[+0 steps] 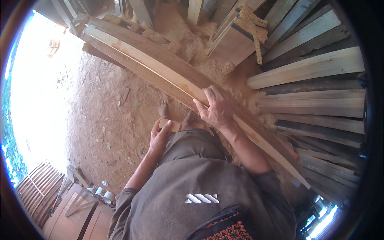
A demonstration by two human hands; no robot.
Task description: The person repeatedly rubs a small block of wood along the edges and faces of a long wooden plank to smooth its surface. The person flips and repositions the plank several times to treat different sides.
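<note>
Your left hand (159, 135) has its grip around a small wooden block (172, 126) near your lap. Your right hand (218, 109) touches the long pale plank (168, 75) lying on the brown worktop (184, 65); whether that grip clasps it, I cannot tell.

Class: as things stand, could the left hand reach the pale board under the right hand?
Probably yes: no obstacle shows between the left hand and pale board, though that hand holds a small tan block.

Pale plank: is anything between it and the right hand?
Nothing visible: the right hand rests directly on the pale plank. The left hand, holding a wood block, is off to the left, not between them.
</note>
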